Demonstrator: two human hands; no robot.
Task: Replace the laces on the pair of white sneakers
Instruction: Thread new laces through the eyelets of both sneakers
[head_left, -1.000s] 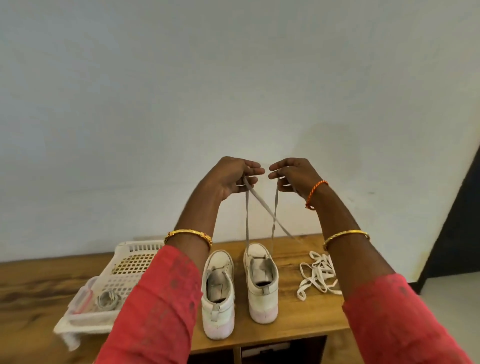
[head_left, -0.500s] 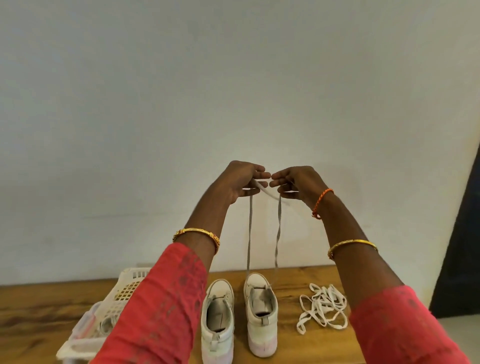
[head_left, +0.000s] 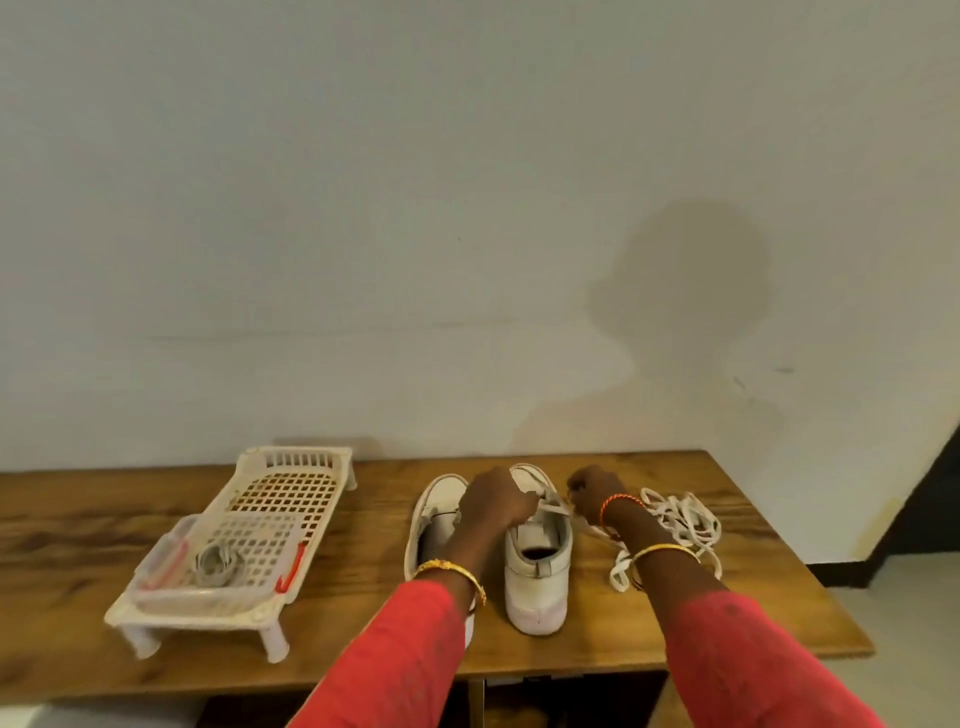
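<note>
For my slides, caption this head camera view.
Both hands, left hand and right hand, work a lace on the right sneaker.

Both arms reach forward and downward from the lower edge of the view, in red sleeves that end short of the wrists. The left hand (head_left: 496, 501) is curled, knuckles up, its fingertips pinched together and pointing toward the right. The right hand (head_left: 592, 493) sits just beside it at the same height, likewise closed, fingers bent inward toward the left hand. A gold bangle circles each forearm; the right wrist also carries an orange thread. What the fingertips pinch looks like a thin strip, though blur hides it.
</note>
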